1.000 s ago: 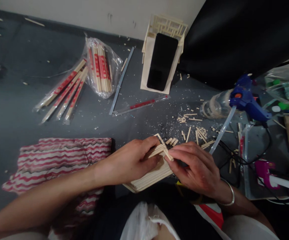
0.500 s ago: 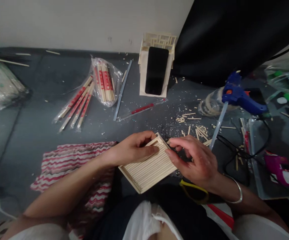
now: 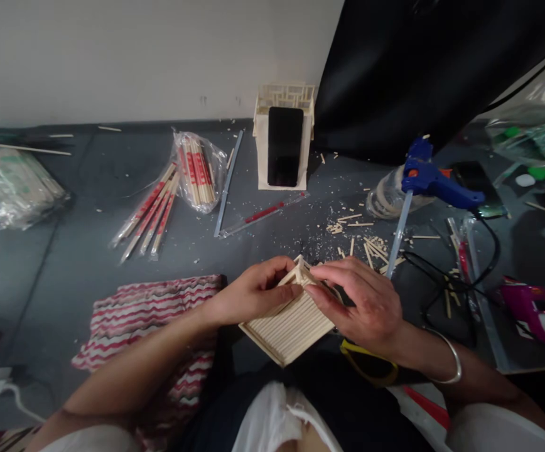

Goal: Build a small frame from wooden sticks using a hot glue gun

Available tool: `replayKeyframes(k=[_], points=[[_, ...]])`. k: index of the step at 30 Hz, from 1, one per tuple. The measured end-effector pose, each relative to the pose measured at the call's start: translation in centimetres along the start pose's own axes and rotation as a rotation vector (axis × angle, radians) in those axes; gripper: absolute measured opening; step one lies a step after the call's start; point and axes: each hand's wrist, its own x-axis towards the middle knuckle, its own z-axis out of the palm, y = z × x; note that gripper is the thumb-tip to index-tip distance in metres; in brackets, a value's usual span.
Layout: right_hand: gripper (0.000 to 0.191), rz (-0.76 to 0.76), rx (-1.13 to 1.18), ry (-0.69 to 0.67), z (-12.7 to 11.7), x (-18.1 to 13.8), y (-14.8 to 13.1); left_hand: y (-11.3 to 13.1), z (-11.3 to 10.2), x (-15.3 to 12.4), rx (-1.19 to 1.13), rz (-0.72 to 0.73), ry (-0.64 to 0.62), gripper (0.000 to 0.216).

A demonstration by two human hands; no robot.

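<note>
A small square panel (image 3: 292,328) made of pale wooden sticks glued side by side sits tilted in front of me, above my lap. My left hand (image 3: 253,292) grips its upper left edge, fingers curled over the rim. My right hand (image 3: 360,301) pinches the panel's top corner from the right, fingers closed on the rim. A silver bangle (image 3: 449,370) circles my right wrist.
Loose stick offcuts (image 3: 366,242) litter the grey floor beyond the panel. A blue glue gun (image 3: 435,185) lies at right with its black cord. Wrapped chopsticks (image 3: 152,207) and a bag of them (image 3: 199,169) lie at left. A phone (image 3: 282,145) leans in a stick holder. A striped cloth (image 3: 145,314) lies left.
The panel was turned from edge-on to flat-faced, then tipped up again slightly. Both hands stayed on its top edge. The view rose, showing more wall.
</note>
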Motion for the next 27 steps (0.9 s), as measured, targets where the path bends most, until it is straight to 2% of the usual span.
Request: replayKeyframes(k=[6,16,27], points=[[0.010,-0.037,-0.006,-0.002,-0.13,0.15,-0.14,-0.13,0.41,-0.07,0.133,0.091,0.029,0.025],[0.017,-0.094,0.010,-0.037,-0.41,0.35,-0.06,0.35,0.64,-0.28,0.242,0.087,0.027,0.022],[0.017,-0.081,-0.013,-0.066,-0.55,0.29,-0.34,0.52,0.86,-0.28,0.309,0.171,0.064,0.012]])
